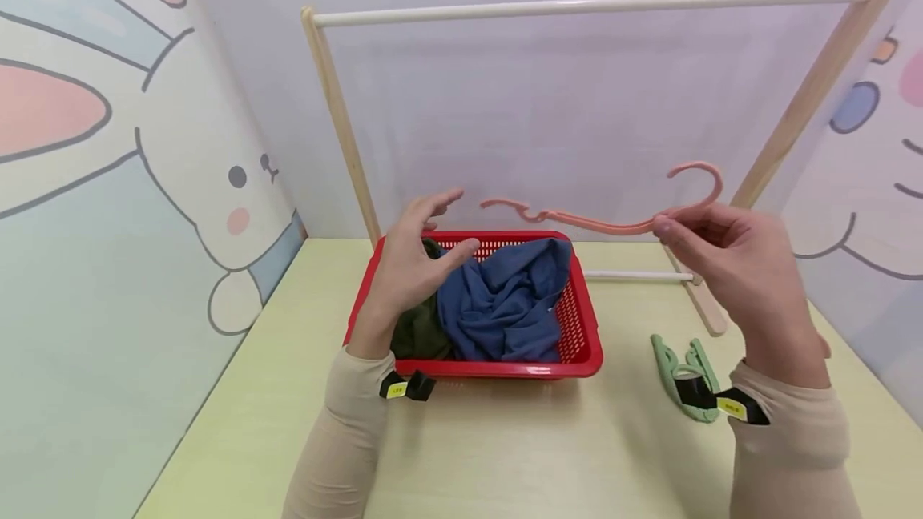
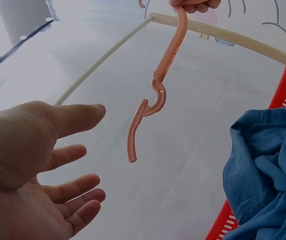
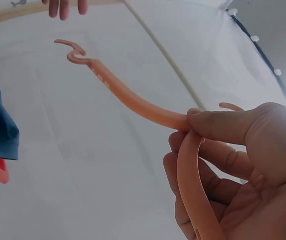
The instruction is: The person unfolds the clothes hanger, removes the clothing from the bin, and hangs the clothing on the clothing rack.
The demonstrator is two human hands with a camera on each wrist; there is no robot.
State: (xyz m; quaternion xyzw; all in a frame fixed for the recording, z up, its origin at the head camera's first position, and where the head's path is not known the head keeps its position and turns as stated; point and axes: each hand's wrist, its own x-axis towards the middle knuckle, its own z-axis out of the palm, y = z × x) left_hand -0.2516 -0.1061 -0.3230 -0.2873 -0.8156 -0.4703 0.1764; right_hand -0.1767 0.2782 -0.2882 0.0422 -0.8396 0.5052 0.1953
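Note:
My right hand (image 1: 743, 263) pinches a salmon-pink plastic hanger (image 1: 598, 225) between thumb and fingers near its middle. The hanger's hook curves up above that hand, and one arm with a notched, curled tip reaches toward the left. In the right wrist view the other arm of the hanger (image 3: 195, 190) runs down across the palm. My left hand (image 1: 407, 263) is raised over the left side of the red basket (image 1: 591, 343), thumb and fingers spread, apart from the hanger's tip. Blue cloth (image 1: 505, 303) and dark green cloth (image 1: 421, 331) lie bunched inside the basket.
Behind the basket stands a rack with wooden legs (image 1: 815, 94) and a white top rail (image 1: 591, 5). A lower white bar (image 1: 638, 275) crosses near the table. Green folded hangers (image 1: 671, 367) lie on the table (image 1: 505, 455) at right, partly behind the right wrist strap.

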